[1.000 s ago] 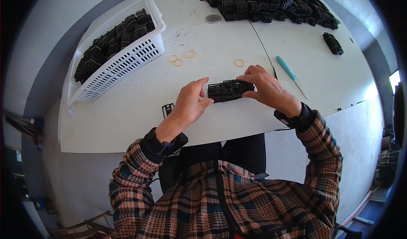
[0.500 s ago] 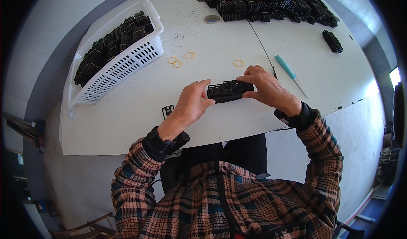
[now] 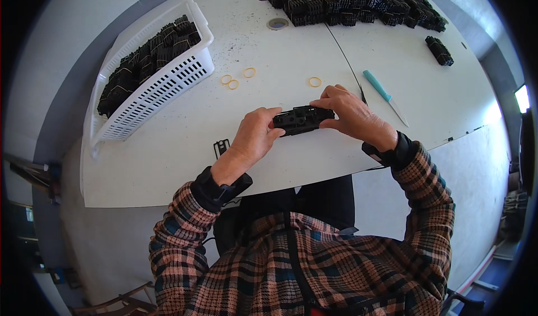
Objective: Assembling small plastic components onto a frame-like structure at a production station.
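Between my two hands is a stack of black plastic parts [image 3: 302, 120], long and flat with openings in its face. My left hand [image 3: 255, 133] grips its left end, thumb on the near side and fingers behind. At the right end my right hand [image 3: 353, 116] pinches it between thumb and fingers. A single loose black plastic frame [image 3: 221, 147] lies on the table beside my left wrist. Beyond the stack are several yellow rubber bands; one rubber band [image 3: 315, 82] lies apart from the others [image 3: 233, 84].
A white slatted basket [image 3: 185, 69] of banded black bundles stands at the left. More bundles [image 3: 347, 2] are piled along the far edge, and a lone bundle [image 3: 439, 51] lies at the right. A knife [image 3: 386, 96] with a turquoise handle and a tape roll [image 3: 277, 24] rest on the white table [image 3: 168, 170].
Both hands keep their hold on the stack, which has barely shifted. The whole view has moved very slightly.
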Demonstrator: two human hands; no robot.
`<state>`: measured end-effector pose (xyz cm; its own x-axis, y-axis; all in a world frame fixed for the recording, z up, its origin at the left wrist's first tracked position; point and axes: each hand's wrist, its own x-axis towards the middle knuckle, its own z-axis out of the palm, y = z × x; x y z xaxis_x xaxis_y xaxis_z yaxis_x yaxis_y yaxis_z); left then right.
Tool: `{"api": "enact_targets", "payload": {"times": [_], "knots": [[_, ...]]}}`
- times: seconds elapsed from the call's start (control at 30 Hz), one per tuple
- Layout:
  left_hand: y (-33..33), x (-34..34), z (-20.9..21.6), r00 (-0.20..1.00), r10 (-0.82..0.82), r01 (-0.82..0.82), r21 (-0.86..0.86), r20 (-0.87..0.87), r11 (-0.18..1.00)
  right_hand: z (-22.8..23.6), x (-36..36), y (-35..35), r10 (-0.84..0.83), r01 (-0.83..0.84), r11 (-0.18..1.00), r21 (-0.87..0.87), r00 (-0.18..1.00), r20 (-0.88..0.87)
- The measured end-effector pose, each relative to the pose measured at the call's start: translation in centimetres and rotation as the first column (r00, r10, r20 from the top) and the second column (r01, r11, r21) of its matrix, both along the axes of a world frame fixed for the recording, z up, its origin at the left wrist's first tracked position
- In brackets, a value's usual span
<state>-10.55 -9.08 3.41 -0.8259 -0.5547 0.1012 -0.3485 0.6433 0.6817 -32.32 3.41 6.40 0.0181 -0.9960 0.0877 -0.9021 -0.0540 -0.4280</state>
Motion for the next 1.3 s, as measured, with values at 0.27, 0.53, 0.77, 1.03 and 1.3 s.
{"api": "enact_targets", "payload": {"times": [0.27,0.53,0.77,1.03,1.3], "knots": [[-0.2,-0.2,0.3,0.999,-0.035,0.035,0.019,0.001,0.999,0.4,0.1,-0.5,0.008,-0.006,0.998,0.056,1.0,-0.027],[-0.7,0.0,0.1,0.999,-0.052,0.052,-0.03,-0.007,0.998,0.8,0.4,-1.2,0.012,-0.009,0.998,0.058,0.999,-0.052],[-0.2,-0.1,0.9,0.999,-0.029,0.028,0.041,0.035,0.999,0.1,0.2,-1.0,0.016,-0.014,0.999,0.05,0.999,-0.039],[-0.8,-0.5,1.3,0.986,-0.114,0.128,-0.115,0.122,0.985,0.4,-0.2,-1.7,0.002,0.003,0.996,0.091,0.999,-0.048],[0.0,-0.4,1.0,0.981,-0.126,0.159,-0.238,0.147,0.958,0.8,-0.5,-1.9,0.005,-0.012,0.987,0.157,0.999,0.045]]}}
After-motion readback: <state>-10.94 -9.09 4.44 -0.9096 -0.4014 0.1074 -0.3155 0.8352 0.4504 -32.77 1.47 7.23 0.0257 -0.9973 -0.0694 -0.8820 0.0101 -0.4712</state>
